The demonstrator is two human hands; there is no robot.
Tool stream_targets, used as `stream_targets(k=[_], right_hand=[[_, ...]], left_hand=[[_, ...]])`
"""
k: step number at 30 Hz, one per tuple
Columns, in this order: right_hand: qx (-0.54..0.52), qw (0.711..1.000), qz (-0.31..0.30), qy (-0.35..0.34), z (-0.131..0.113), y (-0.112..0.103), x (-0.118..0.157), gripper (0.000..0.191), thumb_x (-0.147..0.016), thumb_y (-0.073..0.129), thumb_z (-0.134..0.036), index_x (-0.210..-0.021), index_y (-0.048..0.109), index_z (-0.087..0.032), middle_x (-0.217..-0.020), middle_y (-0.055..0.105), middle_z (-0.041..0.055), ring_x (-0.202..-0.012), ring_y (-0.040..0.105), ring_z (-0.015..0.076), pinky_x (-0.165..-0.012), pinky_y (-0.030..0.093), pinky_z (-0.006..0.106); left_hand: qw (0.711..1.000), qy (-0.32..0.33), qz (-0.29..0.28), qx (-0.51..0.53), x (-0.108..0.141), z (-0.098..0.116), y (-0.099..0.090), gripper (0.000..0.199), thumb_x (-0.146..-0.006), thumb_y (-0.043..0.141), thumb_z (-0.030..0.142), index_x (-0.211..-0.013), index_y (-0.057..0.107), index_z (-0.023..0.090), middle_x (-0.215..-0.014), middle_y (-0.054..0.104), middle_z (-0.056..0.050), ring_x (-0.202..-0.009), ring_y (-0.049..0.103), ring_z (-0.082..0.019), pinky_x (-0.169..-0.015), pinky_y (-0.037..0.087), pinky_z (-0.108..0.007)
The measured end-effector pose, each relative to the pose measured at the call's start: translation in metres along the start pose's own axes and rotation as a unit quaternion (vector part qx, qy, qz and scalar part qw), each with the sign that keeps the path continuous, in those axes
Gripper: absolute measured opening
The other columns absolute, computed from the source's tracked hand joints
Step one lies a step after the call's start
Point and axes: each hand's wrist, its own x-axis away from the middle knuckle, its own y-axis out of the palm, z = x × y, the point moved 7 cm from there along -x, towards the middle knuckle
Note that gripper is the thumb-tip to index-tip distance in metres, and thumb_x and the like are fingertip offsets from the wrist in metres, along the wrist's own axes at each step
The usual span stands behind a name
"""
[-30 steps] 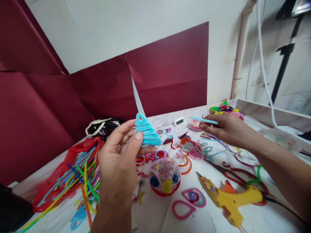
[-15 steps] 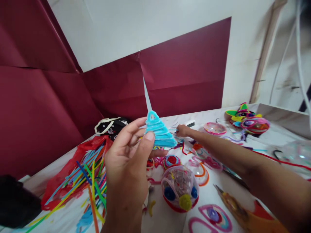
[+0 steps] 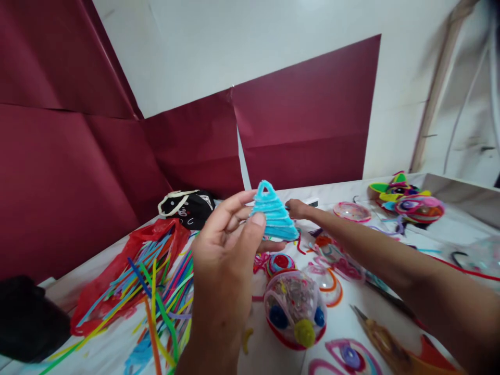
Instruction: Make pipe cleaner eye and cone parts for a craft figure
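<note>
My left hand (image 3: 230, 250) pinches a light-blue triangle of wound pipe cleaner (image 3: 275, 216) between thumb and fingers, held up above the table. A small open loop forms the triangle's top. Just beyond its right edge is my right hand (image 3: 299, 209), its fingers closed and their tips partly hidden behind the triangle. What they hold, if anything, I cannot make out. Below the hands sits a clear plastic ball figure (image 3: 296, 299) with blue eyes, a yellow nose and a red rim. Behind it is a round coil of coloured pipe cleaner (image 3: 280, 262).
Loose pipe cleaners (image 3: 172, 291) spill from a red plastic bag (image 3: 89, 291) on the left. A black pouch (image 3: 195, 205) lies behind. At lower right are a pointed orange-handled tool (image 3: 380, 336) and a pink eye shape (image 3: 351, 357). A colourful figure (image 3: 417, 205) stands far right.
The view has shifted slightly, so most things sit a little further right and lower. The triangle has turned a little, and its top loop now shows open. My left hand still grips it.
</note>
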Motion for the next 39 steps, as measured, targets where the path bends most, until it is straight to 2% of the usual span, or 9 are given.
stream_targets(k=[3,5,8,11,16,23,30,35,39], right_hand=[[-0.085,0.996,0.024,-0.014,-0.004,-0.037,0.025,0.029,-0.088,0.053,-0.034,-0.108,0.058,-0.014,-0.105,0.061,0.0053,-0.087,0.061,0.0185,-0.073,0.052,0.034],[-0.138,0.988,0.055,-0.037,-0.009,-0.063,0.054,0.027,-0.088,0.052,-0.029,-0.106,0.06,-0.01,-0.088,0.065,0.0065,-0.069,0.058,0.0133,-0.057,0.046,0.025],[-0.207,0.971,0.091,-0.075,-0.02,-0.092,0.109,0.028,-0.084,0.055,-0.037,-0.1,0.061,-0.014,-0.08,0.064,0.0038,-0.055,0.048,0.0082,-0.046,0.035,0.022],[-0.345,0.929,0.085,-0.099,-0.034,-0.103,0.162,0.024,-0.077,0.064,-0.039,-0.08,0.061,-0.016,-0.066,0.055,-0.001,-0.048,0.036,0.0061,-0.043,0.025,0.023],[-0.37,0.92,0.074,-0.11,-0.054,-0.103,0.213,0.021,-0.076,0.065,-0.038,-0.076,0.059,-0.018,-0.062,0.049,-0.0042,-0.052,0.036,0.007,-0.049,0.029,0.023],[-0.341,0.928,0.099,-0.115,-0.05,-0.098,0.231,0.018,-0.079,0.062,-0.036,-0.081,0.061,-0.018,-0.074,0.055,0.0002,-0.068,0.047,0.0121,-0.064,0.039,0.026],[-0.318,0.935,0.097,-0.12,-0.05,-0.095,0.235,0.02,-0.081,0.059,-0.038,-0.081,0.061,-0.017,-0.074,0.054,0.0005,-0.068,0.045,0.0123,-0.062,0.038,0.026],[-0.323,0.936,0.09,-0.111,-0.046,-0.094,0.237,0.021,-0.082,0.059,-0.037,-0.073,0.057,-0.018,-0.071,0.049,-0.0013,-0.067,0.043,0.0117,-0.062,0.035,0.026],[-0.316,0.938,0.115,-0.084,-0.039,-0.097,0.237,0.021,-0.081,0.06,-0.039,-0.074,0.059,-0.019,-0.072,0.053,0.0001,-0.074,0.048,0.0148,-0.067,0.037,0.028]], left_hand=[[0.998,-0.048,-0.022,0.018,0.0,-0.011,0.007,0.025,-0.071,0.062,0.021,-0.097,0.063,0.018,-0.078,0.066,0.0,-0.061,0.064,-0.011,-0.049,0.055,-0.02],[0.996,-0.074,-0.038,0.031,0.002,-0.017,0.013,0.026,-0.07,0.064,0.021,-0.095,0.063,0.017,-0.079,0.066,-0.001,-0.061,0.064,-0.011,-0.05,0.055,-0.02],[0.992,-0.099,-0.066,0.036,0.007,-0.023,0.022,0.026,-0.07,0.064,0.021,-0.095,0.061,0.016,-0.082,0.066,-0.002,-0.061,0.064,-0.012,-0.05,0.056,-0.021],[0.987,-0.119,-0.105,0.03,0.017,-0.027,0.034,0.027,-0.071,0.063,0.02,-0.097,0.061,0.015,-0.082,0.066,-0.003,-0.061,0.064,-0.013,-0.049,0.055,-0.021],[0.976,-0.148,-0.16,0.014,0.038,-0.029,0.053,0.029,-0.074,0.061,0.021,-0.102,0.061,0.015,-0.083,0.065,-0.004,-0.064,0.065,-0.015,-0.052,0.057,-0.024],[0.969,-0.157,-0.191,0.006,0.054,-0.03,0.063,0.029,-0.075,0.063,0.024,-0.103,0.063,0.015,-0.08,0.065,-0.003,-0.063,0.064,-0.014,-0.053,0.057,-0.024],[0.965,-0.164,-0.204,0.029,0.057,-0.037,0.067,0.029,-0.075,0.064,0.025,-0.102,0.064,0.014,-0.078,0.064,-0.004,-0.06,0.064,-0.015,-0.055,0.057,-0.027],[0.973,-0.143,-0.183,-0.002,0.054,-0.04,0.065,0.028,-0.074,0.064,0.026,-0.1,0.067,0.015,-0.077,0.067,-0.004,-0.063,0.064,-0.015,-0.055,0.056,-0.025],[0.983,-0.09,-0.152,-0.046,0.05,-0.035,0.061,0.022,-0.075,0.063,0.024,-0.094,0.071,0.016,-0.088,0.069,-0.005,-0.064,0.063,-0.013,-0.054,0.053,-0.02]])
